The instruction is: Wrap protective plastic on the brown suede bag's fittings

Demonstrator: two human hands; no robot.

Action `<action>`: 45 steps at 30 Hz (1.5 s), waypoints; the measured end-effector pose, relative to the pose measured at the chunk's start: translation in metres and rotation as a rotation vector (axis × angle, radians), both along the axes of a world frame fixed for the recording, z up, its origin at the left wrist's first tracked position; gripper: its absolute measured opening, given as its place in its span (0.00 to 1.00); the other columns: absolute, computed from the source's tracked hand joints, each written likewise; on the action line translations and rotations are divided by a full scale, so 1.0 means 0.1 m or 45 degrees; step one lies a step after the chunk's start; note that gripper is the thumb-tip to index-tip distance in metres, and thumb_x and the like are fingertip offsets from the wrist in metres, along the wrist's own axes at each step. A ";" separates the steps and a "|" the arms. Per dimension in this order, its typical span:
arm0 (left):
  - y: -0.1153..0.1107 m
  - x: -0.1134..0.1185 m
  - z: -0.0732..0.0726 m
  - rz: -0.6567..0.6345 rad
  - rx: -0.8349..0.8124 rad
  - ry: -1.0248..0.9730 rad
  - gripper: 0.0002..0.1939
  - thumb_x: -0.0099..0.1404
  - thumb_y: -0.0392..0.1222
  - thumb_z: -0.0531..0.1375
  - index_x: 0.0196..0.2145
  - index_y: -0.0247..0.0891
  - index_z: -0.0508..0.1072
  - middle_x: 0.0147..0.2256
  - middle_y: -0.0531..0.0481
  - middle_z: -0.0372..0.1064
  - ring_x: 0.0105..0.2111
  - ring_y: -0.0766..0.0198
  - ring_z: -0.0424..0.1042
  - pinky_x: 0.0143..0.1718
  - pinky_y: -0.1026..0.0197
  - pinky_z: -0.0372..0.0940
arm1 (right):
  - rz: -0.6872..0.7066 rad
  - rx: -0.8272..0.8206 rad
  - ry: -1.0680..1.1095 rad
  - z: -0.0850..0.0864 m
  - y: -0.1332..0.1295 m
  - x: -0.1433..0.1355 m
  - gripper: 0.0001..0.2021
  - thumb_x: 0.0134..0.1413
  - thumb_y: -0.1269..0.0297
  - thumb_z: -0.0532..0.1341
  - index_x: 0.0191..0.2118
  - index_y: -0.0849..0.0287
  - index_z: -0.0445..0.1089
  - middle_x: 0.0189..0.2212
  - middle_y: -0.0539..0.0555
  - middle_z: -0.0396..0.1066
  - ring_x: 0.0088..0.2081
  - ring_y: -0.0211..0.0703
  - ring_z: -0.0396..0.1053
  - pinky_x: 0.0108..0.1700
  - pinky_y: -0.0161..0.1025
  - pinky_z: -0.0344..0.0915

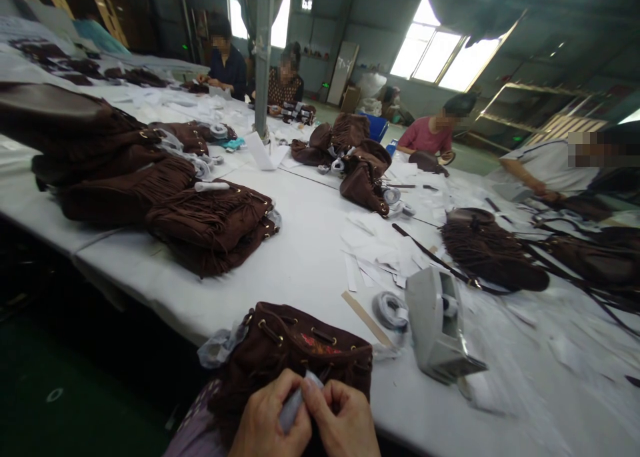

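A dark brown drawstring bag [300, 330] with gold eyelets and a red patterned patch near its opening rests at the table edge, partly on my lap. In front of it, my left hand [273, 410] is closed around a small greyish-white wrapped piece [291, 409]. The fingertips of my right hand [345, 410] pinch the upper end of that same piece, close against my left fingers. What is inside the wrapping cannot be seen. Clear plastic wrap [220, 347] sticks out at the bag's left side.
A grey tape dispenser [435, 327] and a coiled wrapped strap [391, 310] lie right of the bag. Brown fringed bags [215, 223] are piled at left, others [365, 170] mid-table. Paper strips [370, 257] lie scattered. A metal post [263, 57] rises beyond; several people work around the table.
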State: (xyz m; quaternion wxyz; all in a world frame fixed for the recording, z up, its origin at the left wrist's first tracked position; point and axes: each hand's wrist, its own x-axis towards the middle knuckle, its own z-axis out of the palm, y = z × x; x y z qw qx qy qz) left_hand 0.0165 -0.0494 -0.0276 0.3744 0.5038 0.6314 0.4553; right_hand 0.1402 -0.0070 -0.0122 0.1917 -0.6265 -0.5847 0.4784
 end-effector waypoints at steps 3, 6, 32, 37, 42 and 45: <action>0.00 0.00 -0.02 0.008 -0.015 -0.001 0.04 0.59 0.39 0.55 0.29 0.42 0.69 0.24 0.51 0.71 0.26 0.60 0.72 0.29 0.64 0.61 | -0.001 -0.018 0.082 -0.07 0.00 0.03 0.27 0.48 0.38 0.58 0.17 0.59 0.59 0.16 0.47 0.56 0.22 0.35 0.53 0.24 0.34 0.51; 0.01 0.00 -0.05 0.013 -0.066 -0.020 0.04 0.59 0.39 0.55 0.28 0.41 0.69 0.23 0.52 0.70 0.24 0.62 0.71 0.27 0.65 0.60 | 0.039 -0.144 0.253 -0.08 0.01 0.08 0.28 0.46 0.35 0.58 0.19 0.59 0.61 0.16 0.46 0.57 0.21 0.34 0.52 0.23 0.33 0.50; -0.02 -0.03 0.05 -0.091 -0.226 -0.119 0.09 0.62 0.43 0.55 0.30 0.38 0.71 0.25 0.50 0.73 0.25 0.64 0.70 0.27 0.67 0.61 | -0.435 -0.242 0.577 0.03 -0.15 0.03 0.30 0.34 0.41 0.70 0.35 0.53 0.56 0.10 0.37 0.57 0.11 0.27 0.43 0.14 0.27 0.41; 0.03 -0.02 0.16 -0.023 -0.385 -0.517 0.16 0.61 0.54 0.57 0.31 0.36 0.69 0.20 0.53 0.66 0.16 0.70 0.60 0.16 0.69 0.55 | -0.326 -0.197 0.571 0.07 -0.09 0.04 0.29 0.36 0.41 0.70 0.32 0.55 0.55 0.11 0.39 0.59 0.14 0.29 0.50 0.16 0.26 0.42; 0.10 -0.04 0.23 -0.083 -0.406 -1.144 0.20 0.58 0.57 0.62 0.30 0.35 0.66 0.17 0.55 0.65 0.12 0.75 0.56 0.14 0.71 0.48 | -0.291 -0.133 0.663 -0.13 -0.08 -0.03 0.26 0.42 0.39 0.65 0.31 0.56 0.57 0.11 0.43 0.62 0.14 0.30 0.52 0.18 0.28 0.46; 0.12 -0.05 0.22 -0.085 -0.470 -1.509 0.18 0.57 0.53 0.65 0.29 0.35 0.66 0.16 0.56 0.64 0.11 0.76 0.55 0.15 0.71 0.47 | -0.354 -0.111 0.843 -0.35 -0.10 -0.09 0.27 0.41 0.37 0.65 0.29 0.56 0.56 0.11 0.41 0.59 0.13 0.28 0.49 0.17 0.28 0.46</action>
